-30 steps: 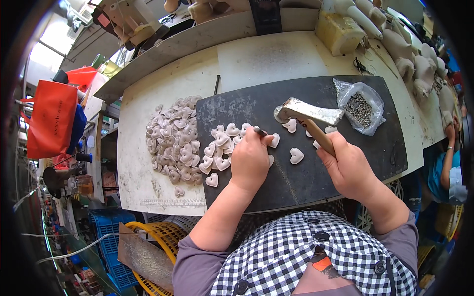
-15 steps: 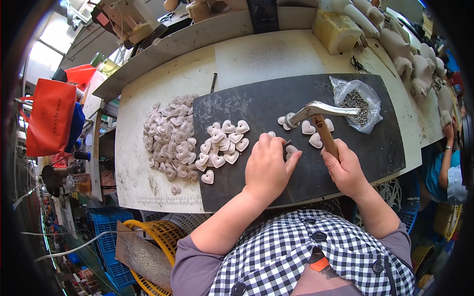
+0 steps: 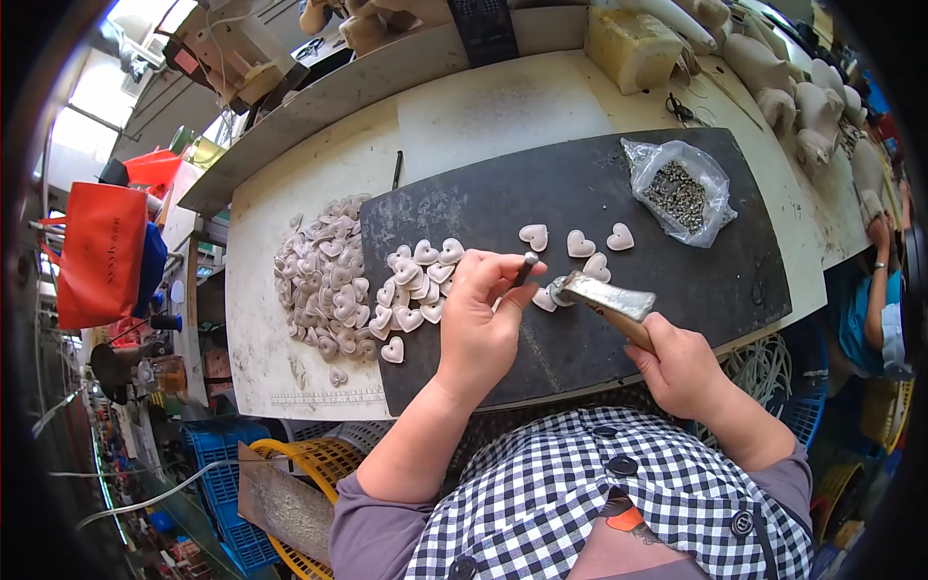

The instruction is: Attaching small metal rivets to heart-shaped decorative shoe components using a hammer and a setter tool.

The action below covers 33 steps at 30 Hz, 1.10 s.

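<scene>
My left hand is closed around a short dark metal punch, raised above the black board. In my right hand is a hammer, gripped by its wooden handle. The silvery head hangs low over the board, partly covering a pale heart-shaped patch. Several more padded hearts lie spread out beyond the hammer. Left of my left hand, a loose cluster of hearts rests on the board's left part.
A big heap of hearts covers the white table to the left. At the board's far right sits an open plastic bag of small metal pieces. Scissors, a black pen-like rod and a yellowish block lie farther back.
My left hand has lifted and moved left with the punch, uncovering hearts on the board. The hammer has come down and nearer, away from the plastic bag. The whole view has shifted slightly.
</scene>
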Motion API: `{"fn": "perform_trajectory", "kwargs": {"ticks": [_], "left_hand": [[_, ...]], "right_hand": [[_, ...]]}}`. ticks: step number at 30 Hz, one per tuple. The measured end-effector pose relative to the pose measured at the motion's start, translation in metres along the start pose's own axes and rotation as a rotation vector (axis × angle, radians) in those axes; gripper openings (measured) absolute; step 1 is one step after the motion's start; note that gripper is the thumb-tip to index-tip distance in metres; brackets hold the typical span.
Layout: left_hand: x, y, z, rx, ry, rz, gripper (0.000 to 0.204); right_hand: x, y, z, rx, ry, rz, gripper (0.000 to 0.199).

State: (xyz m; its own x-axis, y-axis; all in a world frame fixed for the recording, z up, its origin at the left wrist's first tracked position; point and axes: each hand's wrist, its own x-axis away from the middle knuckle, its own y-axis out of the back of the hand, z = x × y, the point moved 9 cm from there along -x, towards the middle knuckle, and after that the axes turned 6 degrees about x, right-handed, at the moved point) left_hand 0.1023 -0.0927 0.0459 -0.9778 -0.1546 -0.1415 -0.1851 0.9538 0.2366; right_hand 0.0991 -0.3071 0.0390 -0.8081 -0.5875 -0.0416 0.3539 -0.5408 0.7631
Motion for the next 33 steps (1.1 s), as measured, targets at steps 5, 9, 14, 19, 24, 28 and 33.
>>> {"fn": "perform_trajectory", "kwargs": {"ticks": [5, 9, 14, 19, 24, 28, 33], "left_hand": [[0.01, -0.006, 0.024, 0.196, 0.08, -0.101, 0.013], [0.01, -0.007, 0.034, -0.085, 0.019, -0.106, 0.009], [0.011, -0.008, 0.04, -0.02, 0.048, -0.089, 0.007], [0.013, -0.008, 0.04, -0.005, 0.063, -0.104, 0.013], [0.009, -0.019, 0.01, -0.39, -0.239, -0.061, 0.025], [0.009, -0.011, 0.026, -0.187, -0.06, -0.097, 0.012], [0.007, -0.008, 0.034, -0.002, 0.079, -0.13, 0.004]], "right_hand": [[0.002, -0.016, 0.0, 0.178, -0.06, 0.129, 0.022], [0.004, -0.019, 0.0, 0.187, -0.069, 0.124, 0.023], [0.005, -0.02, -0.003, 0.16, -0.1, 0.118, 0.022], [0.004, -0.022, -0.005, 0.152, -0.103, 0.13, 0.022], [0.005, -0.019, -0.003, 0.19, -0.105, 0.133, 0.023], [0.003, -0.02, -0.003, 0.184, -0.12, 0.153, 0.023], [0.005, -0.021, -0.005, 0.168, -0.124, 0.136, 0.022]]}}
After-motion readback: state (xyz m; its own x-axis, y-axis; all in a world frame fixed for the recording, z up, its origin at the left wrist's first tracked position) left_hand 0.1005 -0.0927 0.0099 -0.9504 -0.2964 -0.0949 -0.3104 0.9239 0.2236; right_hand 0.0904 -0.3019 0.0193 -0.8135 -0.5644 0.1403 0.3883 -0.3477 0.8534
